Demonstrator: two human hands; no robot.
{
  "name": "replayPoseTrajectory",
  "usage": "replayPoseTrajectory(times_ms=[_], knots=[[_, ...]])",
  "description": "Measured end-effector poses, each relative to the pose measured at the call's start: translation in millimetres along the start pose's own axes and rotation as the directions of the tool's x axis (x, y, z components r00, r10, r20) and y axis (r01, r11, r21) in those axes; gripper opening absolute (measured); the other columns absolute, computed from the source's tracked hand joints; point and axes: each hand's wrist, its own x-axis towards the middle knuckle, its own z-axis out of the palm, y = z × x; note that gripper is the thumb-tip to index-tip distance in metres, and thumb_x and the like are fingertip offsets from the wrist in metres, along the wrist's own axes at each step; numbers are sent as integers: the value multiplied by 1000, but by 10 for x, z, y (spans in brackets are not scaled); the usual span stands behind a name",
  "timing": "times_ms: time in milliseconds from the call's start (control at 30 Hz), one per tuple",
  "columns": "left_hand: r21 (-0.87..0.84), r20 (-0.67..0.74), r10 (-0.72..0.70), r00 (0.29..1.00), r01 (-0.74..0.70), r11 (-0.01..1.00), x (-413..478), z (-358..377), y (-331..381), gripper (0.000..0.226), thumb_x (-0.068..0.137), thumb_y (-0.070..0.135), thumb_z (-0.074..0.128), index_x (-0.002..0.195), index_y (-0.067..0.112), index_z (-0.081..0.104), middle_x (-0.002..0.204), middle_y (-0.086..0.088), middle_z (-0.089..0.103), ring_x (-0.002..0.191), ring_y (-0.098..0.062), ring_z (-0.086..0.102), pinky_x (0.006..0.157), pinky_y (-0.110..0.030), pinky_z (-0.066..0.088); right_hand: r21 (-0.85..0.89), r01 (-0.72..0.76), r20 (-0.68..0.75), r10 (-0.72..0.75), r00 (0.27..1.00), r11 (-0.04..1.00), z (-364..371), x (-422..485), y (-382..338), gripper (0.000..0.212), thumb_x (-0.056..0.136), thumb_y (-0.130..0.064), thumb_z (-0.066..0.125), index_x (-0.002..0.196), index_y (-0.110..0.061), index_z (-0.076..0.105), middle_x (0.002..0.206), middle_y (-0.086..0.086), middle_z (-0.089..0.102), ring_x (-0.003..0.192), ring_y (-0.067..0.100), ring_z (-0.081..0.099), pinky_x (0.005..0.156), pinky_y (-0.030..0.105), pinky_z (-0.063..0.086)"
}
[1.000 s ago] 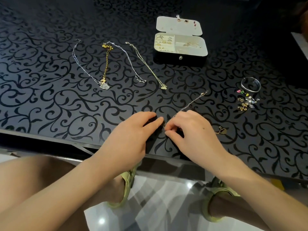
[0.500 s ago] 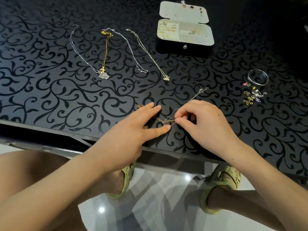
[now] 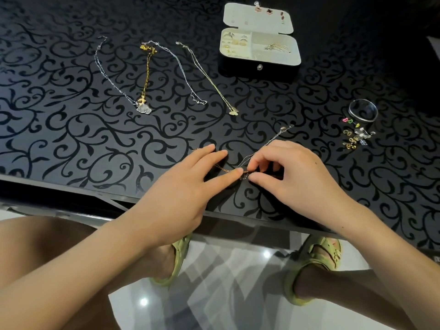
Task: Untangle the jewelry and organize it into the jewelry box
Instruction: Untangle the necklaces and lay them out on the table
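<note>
Head view: my flat left hand (image 3: 181,186) pins the thin tangled gold chain (image 3: 222,168), right hand (image 3: 292,175) pinching it. Strands now spread, loosening.

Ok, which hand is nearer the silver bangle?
Right. The right hand, pinching the tangled chain, is down-left of the silver bangle; the left hand lies even farther left.

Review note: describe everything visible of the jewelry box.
The jewelry box is black outside and cream-lined. It stands open on the far side of the patterned table, lid folded back with earrings pinned inside. A silver snap marks its front wall. Rings and small gold bits fill the left slots; longer gold pieces lie in the right compartment. It touches only the table.
</note>
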Motion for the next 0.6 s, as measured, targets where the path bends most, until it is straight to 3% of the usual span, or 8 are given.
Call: replayPoseTrajectory(times_ms=[133, 400, 600], knots=[[119, -10, -7, 1000, 8, 993, 39, 22, 7, 58, 82, 20, 29, 137, 19, 47, 140, -14, 45, 132, -34, 39, 103, -39, 36, -70, 14, 18, -12, 1000, 997, 68, 1, -58, 6, 83, -34, 65, 86, -29, 67, 83, -9, 57, 84, 11, 47, 76, 28, 40], [157, -39, -21, 999, 27, 987, 104, 59, -45, 45, 92, 31, 32, 131, 25, 53, 137, -11, 50, 127, -33, 45, 92, -40, 41, -155, 38, 40, -32, 999, 987, 114, -45, -121, 14, 91, -29, 56, 81, -22, 63, 83, -9, 55, 83, 10, 43, 76, 27, 39], [146, -46, -55, 997, 61, 987, 137, 41, -29, 46, 92, 35, 30, 131, 24, 54, 136, -12, 51, 126, -32, 45, 94, -41, 37, -289, 160, -27, -176, 984, 944, 145, -122, -228, 18, 79, -17, 66, 62, -18, 58, 67, -3, 55, 62, 18, 47, 53, 31, 44]])
